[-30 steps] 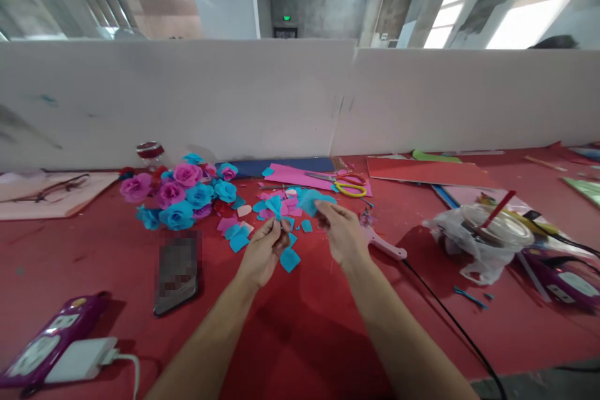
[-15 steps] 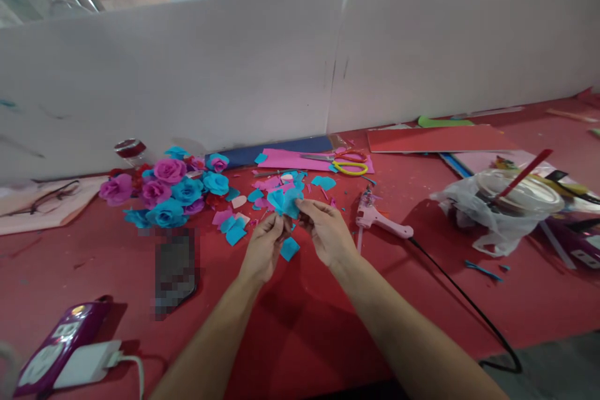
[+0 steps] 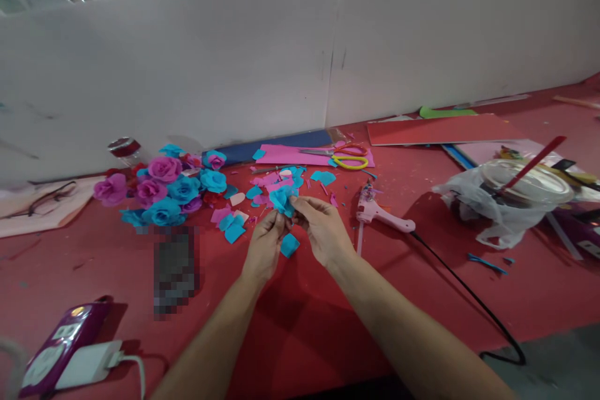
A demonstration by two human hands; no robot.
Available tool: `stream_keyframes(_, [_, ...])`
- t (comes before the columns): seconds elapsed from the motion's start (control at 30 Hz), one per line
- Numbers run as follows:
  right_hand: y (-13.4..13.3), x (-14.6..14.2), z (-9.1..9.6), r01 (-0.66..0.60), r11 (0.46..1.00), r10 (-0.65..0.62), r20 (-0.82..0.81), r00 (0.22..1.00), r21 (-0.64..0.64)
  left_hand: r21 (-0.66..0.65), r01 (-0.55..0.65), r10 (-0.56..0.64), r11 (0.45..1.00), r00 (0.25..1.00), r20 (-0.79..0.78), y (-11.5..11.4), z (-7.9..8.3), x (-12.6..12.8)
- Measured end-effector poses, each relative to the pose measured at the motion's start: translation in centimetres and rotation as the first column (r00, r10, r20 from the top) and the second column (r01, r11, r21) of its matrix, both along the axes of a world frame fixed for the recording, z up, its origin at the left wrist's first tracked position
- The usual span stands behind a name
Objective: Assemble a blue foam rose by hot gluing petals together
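Both hands meet over the middle of the red table around a small blue paper flower. My left hand pinches its base from below, fingers closed. On the flower's right side, my right hand is closed with thumb and forefinger on a blue petal. Loose blue petals and pink paper scraps lie around and behind the hands. One blue petal rests on the table just below the fingers. What the lower fingertips touch is partly hidden.
Finished paper roses stand at left behind a blurred dark phone-like object. Scissors lie on pink paper at the back. A pink glue gun with a black cord is at right, near a plastic-wrapped container. A purple power strip sits front left.
The right-hand petal has been wrapped inward against the blue flower, which now looks more compact. Both hands stay in nearly the same place, and the view has tilted slightly.
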State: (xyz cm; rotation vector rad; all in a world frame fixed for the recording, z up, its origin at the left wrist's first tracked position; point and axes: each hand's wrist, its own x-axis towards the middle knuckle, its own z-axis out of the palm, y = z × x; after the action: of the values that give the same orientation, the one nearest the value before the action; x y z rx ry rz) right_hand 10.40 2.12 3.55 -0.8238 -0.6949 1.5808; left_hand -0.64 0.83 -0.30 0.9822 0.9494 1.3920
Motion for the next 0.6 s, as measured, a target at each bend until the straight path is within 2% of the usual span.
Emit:
stream_keyframes(0.17, [-0.4,0.0,0.3,0.014,1.000,-0.014,-0.016,1.000,0.027,-0.010,-0.053,0.053,0.999,0.998,-0.023,0.1,0.2,0.0])
stream_keyframes(0.27, [-0.5,0.0,0.2,0.016,0.997,-0.018,0.032,0.999,0.075,-0.003,-0.065,0.065,0.998,0.997,-0.036,0.2,0.2,-0.1])
stream_keyframes(0.47, [-0.5,-0.1,-0.1,-0.007,0.996,-0.001,0.083,0.997,0.091,0.031,-0.060,0.063,0.998,0.991,-0.114,0.3,-0.9,-0.6])
stream_keyframes(0.6, [-0.5,-0.1,0.0,-0.035,0.993,0.022,0.116,0.993,0.114,0.030,-0.060,0.063,0.998,0.992,-0.109,0.3,-1.3,-0.7])
